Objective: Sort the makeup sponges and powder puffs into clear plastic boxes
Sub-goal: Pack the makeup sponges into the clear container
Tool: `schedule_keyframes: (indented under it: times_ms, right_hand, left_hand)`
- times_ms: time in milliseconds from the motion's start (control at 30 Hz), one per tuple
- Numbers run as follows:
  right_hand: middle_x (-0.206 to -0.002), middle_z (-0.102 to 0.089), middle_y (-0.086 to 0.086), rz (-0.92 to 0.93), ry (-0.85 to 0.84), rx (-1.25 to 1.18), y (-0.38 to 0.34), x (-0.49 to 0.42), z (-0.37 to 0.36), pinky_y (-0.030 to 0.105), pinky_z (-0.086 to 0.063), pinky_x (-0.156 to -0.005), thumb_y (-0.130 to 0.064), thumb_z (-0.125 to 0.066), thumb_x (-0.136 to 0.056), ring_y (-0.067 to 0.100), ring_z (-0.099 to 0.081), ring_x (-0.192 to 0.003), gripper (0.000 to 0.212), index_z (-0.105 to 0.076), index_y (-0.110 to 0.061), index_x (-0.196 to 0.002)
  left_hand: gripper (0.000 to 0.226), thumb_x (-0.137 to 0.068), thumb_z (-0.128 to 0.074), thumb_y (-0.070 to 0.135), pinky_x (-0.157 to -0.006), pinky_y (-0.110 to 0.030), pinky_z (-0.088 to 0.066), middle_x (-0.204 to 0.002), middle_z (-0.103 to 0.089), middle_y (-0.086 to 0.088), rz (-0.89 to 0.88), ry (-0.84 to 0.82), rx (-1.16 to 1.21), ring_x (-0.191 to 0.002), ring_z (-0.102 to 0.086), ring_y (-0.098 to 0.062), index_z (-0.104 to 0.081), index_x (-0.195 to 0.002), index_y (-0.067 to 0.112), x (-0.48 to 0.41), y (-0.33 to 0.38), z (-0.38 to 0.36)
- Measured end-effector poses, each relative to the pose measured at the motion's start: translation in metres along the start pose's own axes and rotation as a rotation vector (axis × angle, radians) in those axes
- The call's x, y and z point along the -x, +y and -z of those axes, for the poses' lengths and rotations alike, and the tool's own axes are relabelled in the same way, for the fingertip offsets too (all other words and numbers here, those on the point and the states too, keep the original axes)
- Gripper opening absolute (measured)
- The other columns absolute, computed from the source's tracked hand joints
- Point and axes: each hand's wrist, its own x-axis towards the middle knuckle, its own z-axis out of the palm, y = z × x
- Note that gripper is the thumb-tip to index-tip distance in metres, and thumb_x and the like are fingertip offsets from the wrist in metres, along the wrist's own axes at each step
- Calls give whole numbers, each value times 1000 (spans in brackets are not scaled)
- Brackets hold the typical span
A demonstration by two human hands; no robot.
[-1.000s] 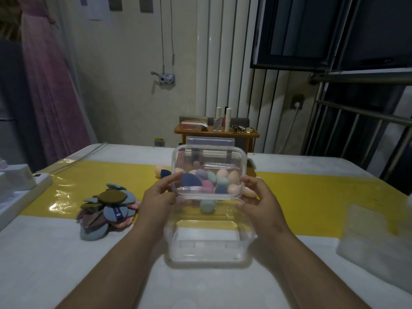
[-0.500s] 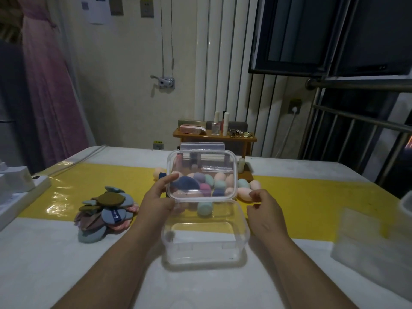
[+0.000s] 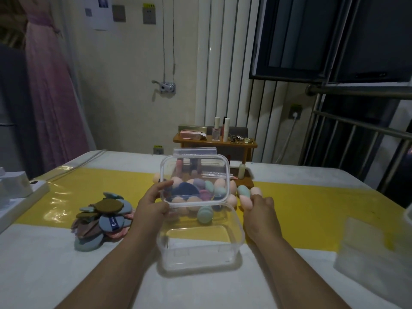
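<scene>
Lid point(image 3: 196, 167) upright in left hand point(image 3: 153, 206), screening sponge pile point(image 3: 243, 190), right hand point(image 3: 260, 214) pinching pink sponge point(image 3: 246, 201), puffs point(image 3: 104, 217) heaped leftward

Pale object point(image 3: 376, 253) at bench point(image 3: 44, 275) right: blurred, cut by frame edge, unidentifiable. Lower powder puffs point(image 3: 88, 243) partly covered by upper ones. Small items point(image 3: 242, 139) on wooden shelf point(image 3: 223, 144): too small to tell.
</scene>
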Motion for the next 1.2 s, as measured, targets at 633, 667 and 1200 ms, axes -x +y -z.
schedule_keyframes:
  times_ms: [633,667,1200]
  right_hand:
    - [-107,-54,-8,301,114,-514,-31,25,42,9,-47,-77,-10,-72,-84,15,-61,-96,33,-73,-27,-113]
    - [-108,-53,-8,316,69,-539,-35,27,42,14,-50,-81,-11,-72,-84,14,-61,-97,32,-73,-29,-111]
    - [-103,-66,-12,601,-379,-109,-85,52,18,20,-51,-78,-32,-71,-83,6,-61,-104,11,-68,-34,-94]
  left_hand:
    - [37,-99,-43,8,-54,-27,-56,-89,-75,4,50,6,270,-77,-72,-19,-75,-98,27,-1,-4,-7]
    - [40,-98,-41,8,-55,-29,-56,-92,-74,2,59,11,282,-80,-72,-21,-76,-97,27,-1,-5,-7]
    - [43,-90,-38,7,-69,-38,-59,-117,-64,-16,65,-28,283,-91,-72,-29,-75,-105,22,2,-8,-7]
